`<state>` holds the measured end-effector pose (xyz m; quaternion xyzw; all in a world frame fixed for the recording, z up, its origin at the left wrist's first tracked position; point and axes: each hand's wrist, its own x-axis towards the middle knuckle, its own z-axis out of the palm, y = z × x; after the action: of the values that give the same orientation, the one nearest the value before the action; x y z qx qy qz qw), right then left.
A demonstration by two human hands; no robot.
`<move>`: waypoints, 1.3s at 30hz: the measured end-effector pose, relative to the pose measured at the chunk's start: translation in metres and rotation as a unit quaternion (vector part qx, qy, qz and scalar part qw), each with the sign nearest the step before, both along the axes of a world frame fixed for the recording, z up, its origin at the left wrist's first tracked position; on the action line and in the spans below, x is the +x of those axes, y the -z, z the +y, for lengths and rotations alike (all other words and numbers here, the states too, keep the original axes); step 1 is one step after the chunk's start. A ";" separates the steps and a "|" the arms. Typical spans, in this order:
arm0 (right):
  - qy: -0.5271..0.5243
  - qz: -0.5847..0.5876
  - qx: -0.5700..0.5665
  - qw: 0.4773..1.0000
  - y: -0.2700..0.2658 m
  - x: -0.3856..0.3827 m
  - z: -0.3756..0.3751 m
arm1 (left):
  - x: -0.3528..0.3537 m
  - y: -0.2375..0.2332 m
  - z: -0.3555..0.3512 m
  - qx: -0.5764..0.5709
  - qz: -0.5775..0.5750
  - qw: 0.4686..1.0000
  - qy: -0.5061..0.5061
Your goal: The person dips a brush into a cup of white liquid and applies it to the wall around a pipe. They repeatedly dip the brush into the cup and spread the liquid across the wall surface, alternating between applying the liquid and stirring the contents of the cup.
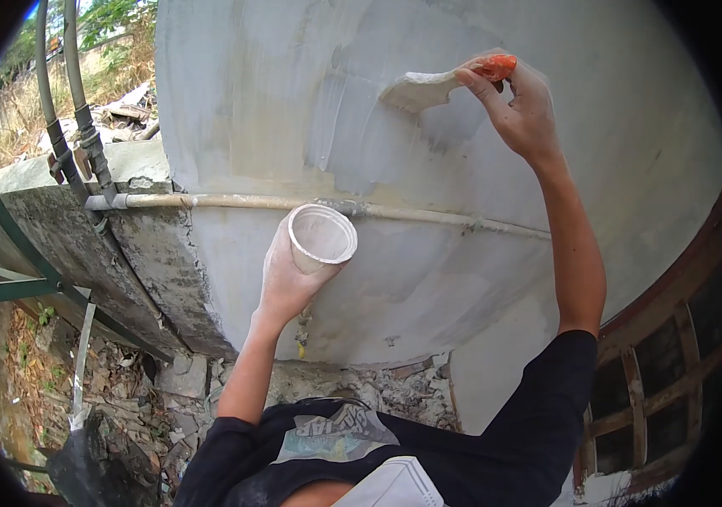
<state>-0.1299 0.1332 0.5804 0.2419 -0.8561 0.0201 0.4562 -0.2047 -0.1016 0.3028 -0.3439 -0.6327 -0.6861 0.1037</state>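
Observation:
My right hand (523,106) is raised at the upper right, its fingers closed round the orange handle of a flat, whitish-coated paintbrush (418,91). The brush end lies against, or very close to, the grey wall (276,93), beside darker, wet-looking streaks. Lower and to the left, my left hand (281,275) wraps round a white plastic cup (324,233). The cup's mouth faces me, and its inside looks pale and coated. Pale dust or paint covers the fingers of both hands.
A pale pipe (243,201) runs across the wall behind the cup. Dark vertical pipes (82,110) and a green metal frame (6,291) stand at the left. Rubble (403,393) lies along the wall's foot. A wooden lattice (640,397) is at lower right.

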 end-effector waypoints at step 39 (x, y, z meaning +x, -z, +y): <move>-0.057 0.203 0.328 0.921 0.078 -0.006 -0.003 | -0.003 0.013 -0.004 -0.017 -0.010 1.000 -0.014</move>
<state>-0.1357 0.1304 0.5029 0.4250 -0.6886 -0.2851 0.5138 -0.2081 -0.1059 0.2894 -0.3298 -0.6498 -0.6773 0.1013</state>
